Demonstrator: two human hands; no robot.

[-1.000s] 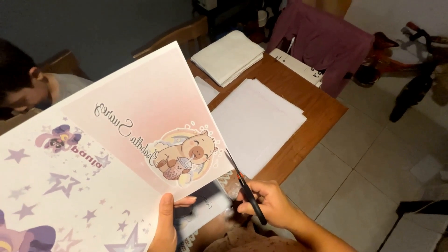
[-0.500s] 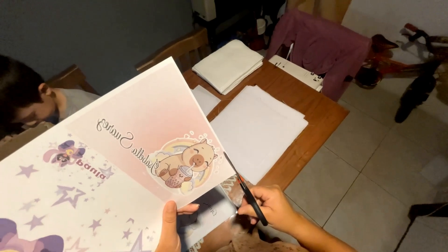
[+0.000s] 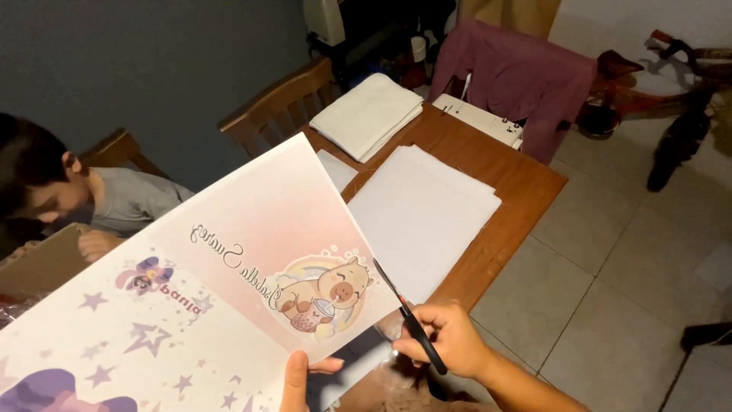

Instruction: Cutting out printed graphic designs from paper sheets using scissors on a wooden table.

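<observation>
The person holds a large printed sheet up in front of them, pink at its right part and pale with purple stars at its left, with a cartoon piglet printed near the lower right corner. The left hand pinches the sheet's near edge, thumb on the printed side, fingers closed on the paper. The right hand is closed through the handles of black scissors, whose blades run up along the sheet's right edge, just beside the piglet; whether the blades are parted I cannot tell.

To cut well here, I would judge it best to keep the sheet taut with the left hand close to the cutting line, feed the paper into the blades in long strokes, and turn the sheet, not the scissors, to follow the picture's outline.

Behind, on the wooden surface, lies a stack of white sheets and, farther off, a folded white cloth. A seated person leans in at the far left, hands apart from the work.
</observation>
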